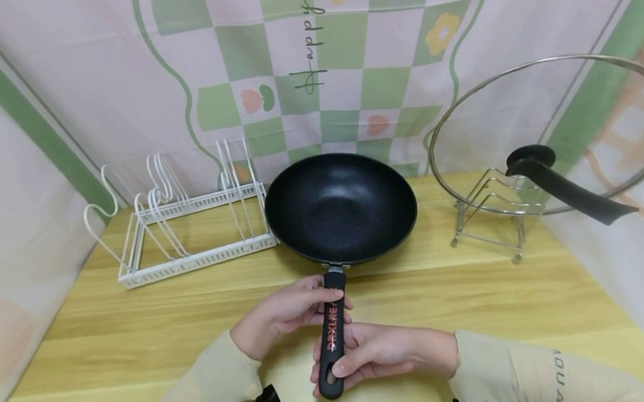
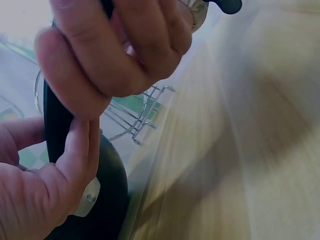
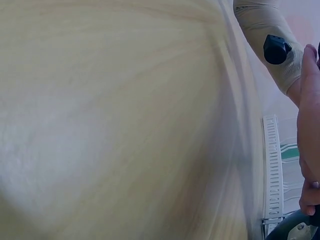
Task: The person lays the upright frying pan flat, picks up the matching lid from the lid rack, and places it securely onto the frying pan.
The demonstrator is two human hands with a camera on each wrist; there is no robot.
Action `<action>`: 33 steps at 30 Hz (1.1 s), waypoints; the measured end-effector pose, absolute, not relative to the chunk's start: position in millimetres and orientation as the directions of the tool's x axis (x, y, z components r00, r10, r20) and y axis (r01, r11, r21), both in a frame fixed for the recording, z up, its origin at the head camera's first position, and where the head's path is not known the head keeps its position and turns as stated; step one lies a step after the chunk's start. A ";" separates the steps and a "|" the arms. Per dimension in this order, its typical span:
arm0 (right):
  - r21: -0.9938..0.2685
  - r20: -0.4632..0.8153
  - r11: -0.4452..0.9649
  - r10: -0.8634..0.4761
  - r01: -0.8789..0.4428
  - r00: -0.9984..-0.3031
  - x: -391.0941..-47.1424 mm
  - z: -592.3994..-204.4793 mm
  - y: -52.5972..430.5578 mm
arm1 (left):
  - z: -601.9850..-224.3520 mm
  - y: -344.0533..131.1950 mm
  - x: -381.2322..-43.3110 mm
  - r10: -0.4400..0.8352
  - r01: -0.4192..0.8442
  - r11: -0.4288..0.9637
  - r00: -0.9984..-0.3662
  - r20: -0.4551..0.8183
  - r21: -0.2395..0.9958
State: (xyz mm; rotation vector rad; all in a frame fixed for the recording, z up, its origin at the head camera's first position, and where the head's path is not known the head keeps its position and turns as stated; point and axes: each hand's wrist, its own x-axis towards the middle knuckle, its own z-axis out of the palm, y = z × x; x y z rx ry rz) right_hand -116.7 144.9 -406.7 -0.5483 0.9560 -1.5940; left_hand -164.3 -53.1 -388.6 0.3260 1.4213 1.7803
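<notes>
A black wok with a long black handle is in the middle of the head view, its bowl facing up. My left hand grips the handle near the bowl, thumb on top. Lower down, toward the handle's end, my right hand holds it with the thumb by the hanging hole. In the left wrist view, fingers of both hands wrap the handle, and part of the wok shows below. The right wrist view catches only a sliver of the wok at its lower right corner.
A white dish rack stands left of the wok. On the right, a glass lid with a black handle stands upright in a small metal rack. A patterned cloth hangs behind the wooden table.
</notes>
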 end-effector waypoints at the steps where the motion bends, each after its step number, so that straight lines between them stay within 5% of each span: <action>1: -0.818 -0.146 -0.025 -0.957 0.575 -0.250 -116.7 -406.3 145.1 | -388.9 -53.3 -164.6 0.732 -0.433 -0.037 -0.625 -0.270 0.900; 13: -0.851 -0.236 0.066 -0.934 0.522 -0.267 -117.7 -400.2 151.7 | -383.7 -60.1 -161.6 0.738 -0.429 0.014 -0.605 -0.299 0.903; 22: -0.866 -0.251 0.118 -0.943 0.486 -0.217 -122.7 -398.6 158.3 | -380.2 -62.1 -161.4 0.743 -0.428 0.041 -0.591 -0.314 0.903; 33: -0.922 -0.217 0.121 -0.948 0.367 -0.233 -131.3 -394.6 171.5 | -375.6 -68.7 -158.4 0.698 -0.398 0.058 -0.639 -0.322 0.915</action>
